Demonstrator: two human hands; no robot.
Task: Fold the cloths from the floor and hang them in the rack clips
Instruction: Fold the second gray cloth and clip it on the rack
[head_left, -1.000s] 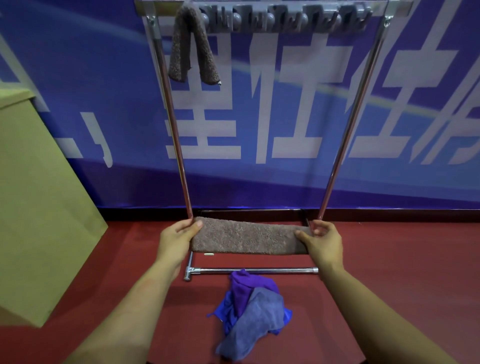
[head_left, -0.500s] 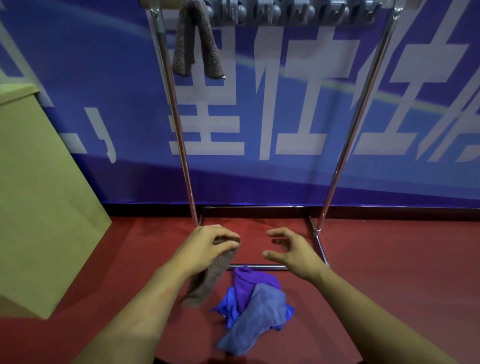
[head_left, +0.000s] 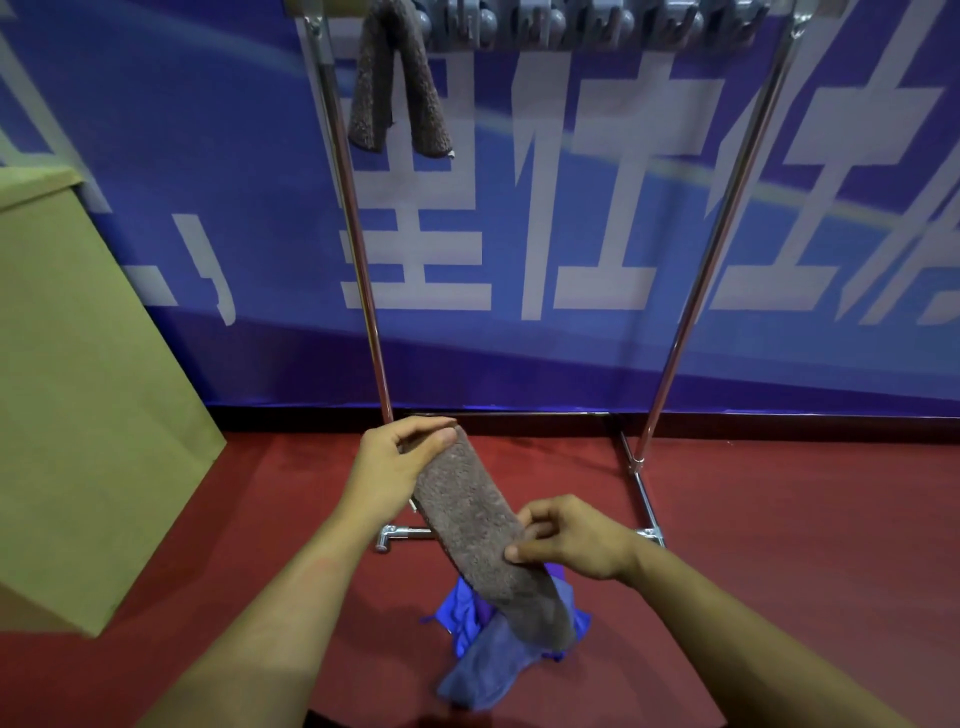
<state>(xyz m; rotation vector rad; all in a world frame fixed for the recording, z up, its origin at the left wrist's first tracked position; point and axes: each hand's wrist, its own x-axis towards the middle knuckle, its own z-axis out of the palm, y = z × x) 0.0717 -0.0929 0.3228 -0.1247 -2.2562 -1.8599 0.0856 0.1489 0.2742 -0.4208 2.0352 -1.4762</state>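
A folded brown cloth (head_left: 478, 525) hangs as a long strip from my left hand (head_left: 395, 467), which pinches its top end. My right hand (head_left: 569, 538) pinches the strip's right edge about halfway down. Under its lower end, a pile of blue and purple cloths (head_left: 493, 660) lies on the red floor. Another brown cloth (head_left: 395, 83) hangs folded from the leftmost clip of the grey clip row (head_left: 571, 23) on top of the metal rack (head_left: 706, 249).
A tan cardboard box (head_left: 78, 389) stands at the left. A blue banner wall (head_left: 571, 208) runs behind the rack. The rack's base bars (head_left: 644, 499) lie on the red floor (head_left: 805, 545) just beyond my hands.
The cloth was stretched flat between both hands, then my right hand let go and it dangled from the left. Now my right hand has pinched the hanging strip at mid-length.
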